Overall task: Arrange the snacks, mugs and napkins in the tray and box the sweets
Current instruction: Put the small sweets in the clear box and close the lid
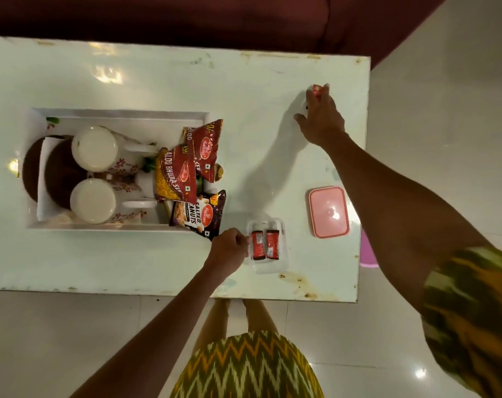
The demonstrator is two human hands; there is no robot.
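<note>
Two sweets in clear box, pink lid nearby, tray leftward, left hand gripping box edge, right hand outstretched, pinching red sweet.

The table has a pale, glossy top that reflects the lamps, and its paint is chipped and stained with rust along the near edge and at the far right corner. Behind it stands a dark maroon sofa, and the floor around it is of light, shiny tiles. A pink object lies on the floor just beside the table's right edge, partly hidden.
</note>
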